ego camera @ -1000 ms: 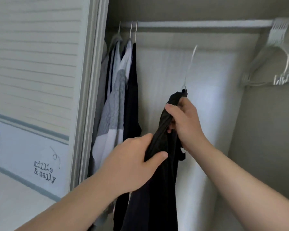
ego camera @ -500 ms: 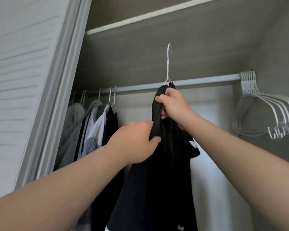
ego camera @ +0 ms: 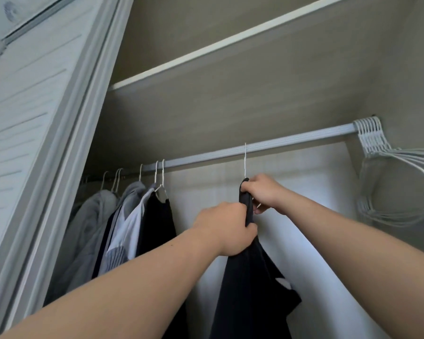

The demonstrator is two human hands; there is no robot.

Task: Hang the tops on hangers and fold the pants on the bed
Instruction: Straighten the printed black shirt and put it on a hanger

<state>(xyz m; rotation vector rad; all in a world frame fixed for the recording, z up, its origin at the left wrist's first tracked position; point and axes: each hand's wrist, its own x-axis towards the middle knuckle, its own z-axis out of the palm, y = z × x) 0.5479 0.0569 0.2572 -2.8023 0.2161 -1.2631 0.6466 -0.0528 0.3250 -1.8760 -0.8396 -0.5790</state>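
Black fabric top [ego camera: 252,289] gathered on a thin white wire hanger [ego camera: 245,162]
The neck is bunched and the body left slack below; the hook is set upright at twelve o'clock of it.

Just one camera, worn on the person's head, close in at the closet and tipped upward. The rod [ego camera: 291,141] crosses from 9 toward 2 o'clock under the shelf [ego camera: 206,48] at 12, with the left hand [ego camera: 227,228] and right hand [ego camera: 266,194] about dead centre.

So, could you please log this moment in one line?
left hand: grips black fabric top | right hand: holds its neck | white wire hanger: hook at grey closet rail, seating unclear
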